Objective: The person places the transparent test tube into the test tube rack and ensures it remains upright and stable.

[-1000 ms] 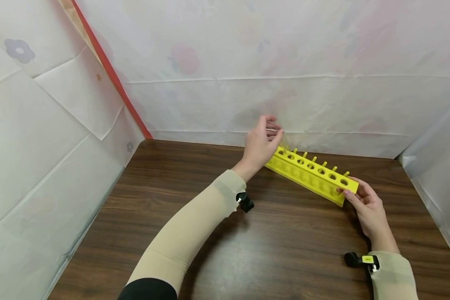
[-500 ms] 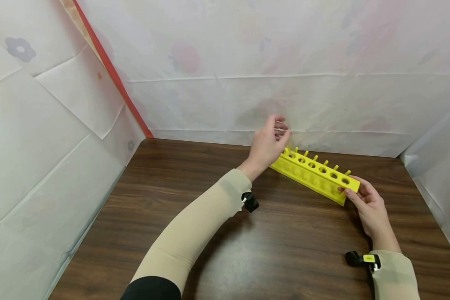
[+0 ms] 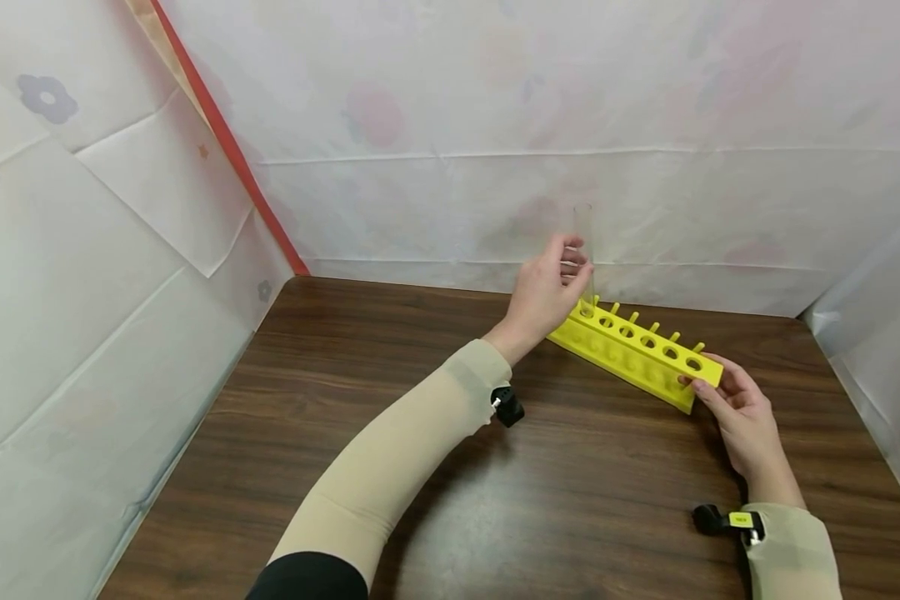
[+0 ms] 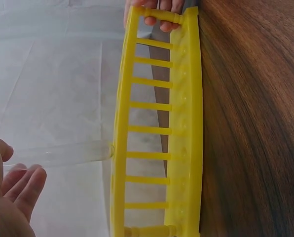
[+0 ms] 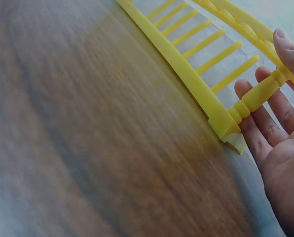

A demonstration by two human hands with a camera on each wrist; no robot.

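A yellow test-tube rack (image 3: 637, 354) lies slantwise on the dark wooden table (image 3: 570, 500) near the back wall. My left hand (image 3: 579, 268) pinches a clear glass tube (image 3: 584, 242) that stands upright, its lower end in a hole at the rack's left end. In the left wrist view the tube (image 4: 63, 154) meets the rack's top plate (image 4: 118, 123), with my left hand (image 4: 11, 165) at its other end. My right hand (image 3: 693, 385) grips the rack's right end. The right wrist view shows its thumb above and fingers behind the end post (image 5: 258, 94).
White sheeting with faint prints (image 3: 495, 125) walls the table at the back, left and right, close behind the rack. A red strip (image 3: 225, 142) runs down the left corner. Small black cameras sit at my left wrist (image 3: 508, 407) and right wrist (image 3: 720, 518).
My left hand has moved right with the tube, which has gone from tilted to upright with its lower end in the rack's left end hole. The right hand keeps its hold on the rack.
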